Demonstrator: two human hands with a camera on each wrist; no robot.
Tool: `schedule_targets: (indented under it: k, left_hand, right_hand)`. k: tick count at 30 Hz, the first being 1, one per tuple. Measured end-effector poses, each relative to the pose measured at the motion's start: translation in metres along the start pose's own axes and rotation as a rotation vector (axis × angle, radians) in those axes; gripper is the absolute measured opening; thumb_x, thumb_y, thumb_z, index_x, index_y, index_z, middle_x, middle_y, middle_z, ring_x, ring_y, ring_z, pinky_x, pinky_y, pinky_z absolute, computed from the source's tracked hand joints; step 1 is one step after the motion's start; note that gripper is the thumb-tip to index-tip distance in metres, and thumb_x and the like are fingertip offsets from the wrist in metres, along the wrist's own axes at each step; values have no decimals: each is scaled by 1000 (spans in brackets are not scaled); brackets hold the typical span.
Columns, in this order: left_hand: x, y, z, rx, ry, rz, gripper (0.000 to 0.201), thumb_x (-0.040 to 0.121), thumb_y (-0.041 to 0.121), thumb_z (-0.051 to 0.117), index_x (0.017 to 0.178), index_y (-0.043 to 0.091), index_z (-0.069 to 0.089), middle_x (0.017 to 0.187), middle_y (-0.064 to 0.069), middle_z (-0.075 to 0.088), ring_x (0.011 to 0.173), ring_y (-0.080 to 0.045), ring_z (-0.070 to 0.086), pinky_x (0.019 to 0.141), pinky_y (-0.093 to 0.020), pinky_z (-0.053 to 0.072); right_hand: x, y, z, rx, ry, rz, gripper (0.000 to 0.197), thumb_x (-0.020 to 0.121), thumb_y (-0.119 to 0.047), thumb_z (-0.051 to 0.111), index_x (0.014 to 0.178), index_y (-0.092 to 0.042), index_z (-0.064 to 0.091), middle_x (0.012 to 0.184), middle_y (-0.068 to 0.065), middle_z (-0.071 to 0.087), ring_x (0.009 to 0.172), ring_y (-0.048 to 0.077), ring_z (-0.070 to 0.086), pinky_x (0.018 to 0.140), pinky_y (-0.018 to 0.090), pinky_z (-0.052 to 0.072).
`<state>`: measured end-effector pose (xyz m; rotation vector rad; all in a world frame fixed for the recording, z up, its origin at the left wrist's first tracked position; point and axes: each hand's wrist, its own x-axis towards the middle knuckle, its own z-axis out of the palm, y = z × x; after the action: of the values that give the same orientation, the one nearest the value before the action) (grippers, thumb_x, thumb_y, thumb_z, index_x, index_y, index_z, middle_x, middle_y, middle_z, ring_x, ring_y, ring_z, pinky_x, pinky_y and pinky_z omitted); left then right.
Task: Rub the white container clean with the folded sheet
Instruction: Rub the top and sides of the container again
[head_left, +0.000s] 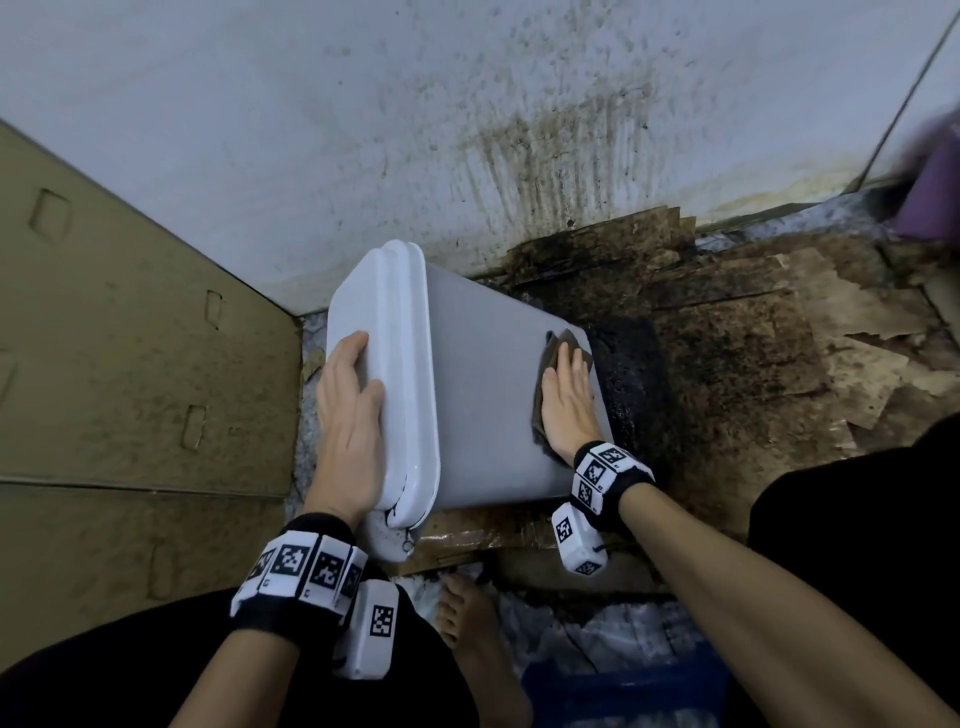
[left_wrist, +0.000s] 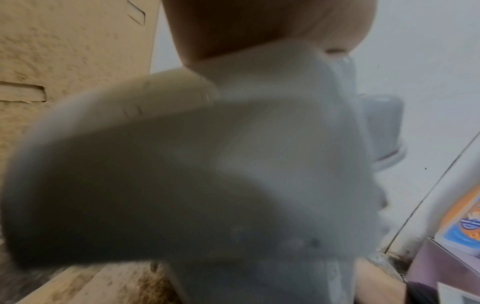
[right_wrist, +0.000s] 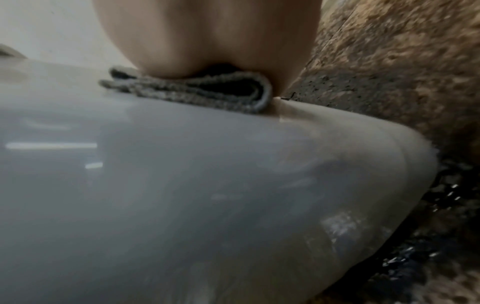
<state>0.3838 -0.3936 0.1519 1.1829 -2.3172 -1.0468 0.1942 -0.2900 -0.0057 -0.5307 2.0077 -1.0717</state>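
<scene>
No legible text; wrist bands (head_left: 301, 566) bear black-white square codes; orange-blue package label (left_wrist: 465, 224) blurred.

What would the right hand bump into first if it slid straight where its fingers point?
Likely the stained wall. The right hand, flat on the folded sheet, would first slide off the far edge of the white container, above dirty cardboard; depth is unclear.

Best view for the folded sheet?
Right wrist: the folded sheet shows its stacked layers, pressed on the white container by the right hand. Head shows only edges around the hand; left wrist shows none.
</scene>
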Motion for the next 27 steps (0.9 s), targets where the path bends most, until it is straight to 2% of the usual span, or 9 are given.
schedule_targets:
  k: [4,6,9,12,16,22,24,26,27]
  left_hand:
    - [1,-2,1,6,0,7,55,101,39,29,155,29,26,156,15,27,148,-7,17,124,-50,18]
    - [2,-1,2,20,-5,19,54,102,39,29,155,29,25,156,17,26,148,-7,16,124,-50,18]
    - [3,3,4,44,-3,26,56,102,41,27,156,27,24,157,16,25,149,-9,15,124,-49,16]
    - [3,9,8,58,-2,34,56,102,39,27,157,27,24,158,16,24,148,-3,13,125,-45,14]
    - [4,14,12,56,-3,36,56,103,37,27,157,25,24,158,16,23,147,1,12,126,-42,13]
    - [5,7,7,54,-6,25,55,104,39,28,158,28,23,158,19,24,149,-1,12,125,-46,15]
    - [4,5,7,50,-9,27,54,105,39,28,158,29,22,158,20,23,150,-2,12,125,-47,16]
    - [4,3,6,40,-11,27,54,105,39,29,157,30,22,157,22,23,150,-2,13,125,-48,17]
    - [4,2,6,35,-11,27,53,105,39,29,157,31,22,157,22,23,150,-3,13,125,-48,17]
  right_hand:
    - [-5,-16,3,5,-17,4,56,111,-27,13,160,-14,-10,168,9,-15,155,23,-16,125,41,-10]
    - [-11,-30,5,36,-23,-35,56,111,-28,14,160,-16,-10,168,8,-17,155,22,-17,125,38,-12]
    - [-22,-59,11,78,-45,-159,56,110,-31,16,160,-22,-8,168,5,-17,154,18,-18,123,37,-12]
    - [-26,-89,14,112,-91,-298,56,111,-33,18,161,-25,-6,168,1,-17,154,14,-19,119,30,-13]
    - [-19,-98,11,114,-112,-378,57,111,-32,19,161,-22,-7,168,1,-18,153,12,-21,123,31,-13]
    - [-5,-89,14,51,-118,-400,57,110,-35,14,160,-22,-12,167,2,-21,153,13,-22,123,32,-13]
    - [7,-74,9,10,-122,-359,58,109,-38,10,160,-21,-11,167,4,-21,153,15,-22,125,35,-12]
    - [20,-54,1,-82,-139,-290,65,104,-41,4,161,-10,-4,167,11,-20,154,22,-22,126,41,-10]
    - [25,-44,-4,-147,-160,-248,64,104,-36,4,159,-2,2,167,15,-19,154,27,-22,125,43,-11]
